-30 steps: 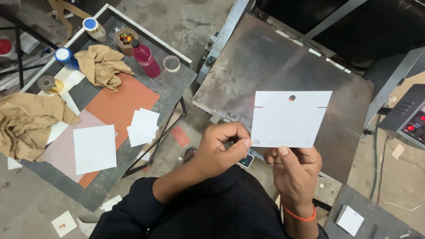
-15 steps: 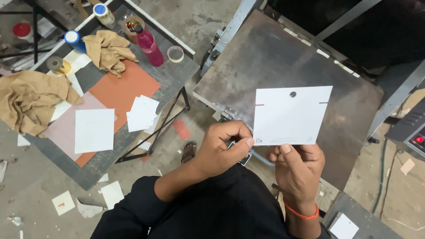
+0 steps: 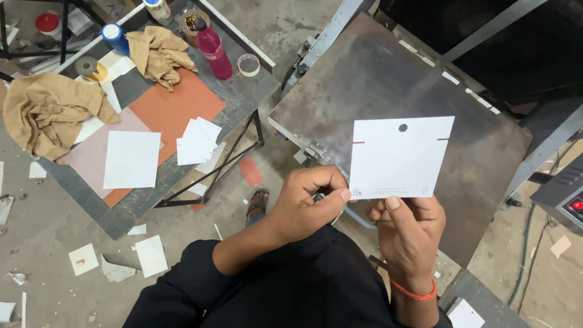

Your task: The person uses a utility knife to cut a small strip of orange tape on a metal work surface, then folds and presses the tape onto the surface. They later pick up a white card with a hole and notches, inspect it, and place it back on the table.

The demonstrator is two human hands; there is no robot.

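I hold a white square card (image 3: 399, 158) with a small round hole near its top edge and a short slit at each side. My right hand (image 3: 407, 228), with an orange band at the wrist, pinches its bottom edge from below. My left hand (image 3: 306, 203) grips the card's lower left corner with thumb and curled fingers. The card hangs above a dark metal press plate (image 3: 376, 85).
A low table (image 3: 133, 206) at the left carries an orange sheet (image 3: 173, 109), a white sheet (image 3: 131, 159), a stack of white cards (image 3: 197, 141), tan cloths (image 3: 51, 115), a pink bottle (image 3: 214, 51) and tape rolls. Paper scraps litter the floor. A control box (image 3: 565, 197) sits at the right.
The view has shifted slightly, so the low table sits further left and up. Both hands keep the same grip on the card.
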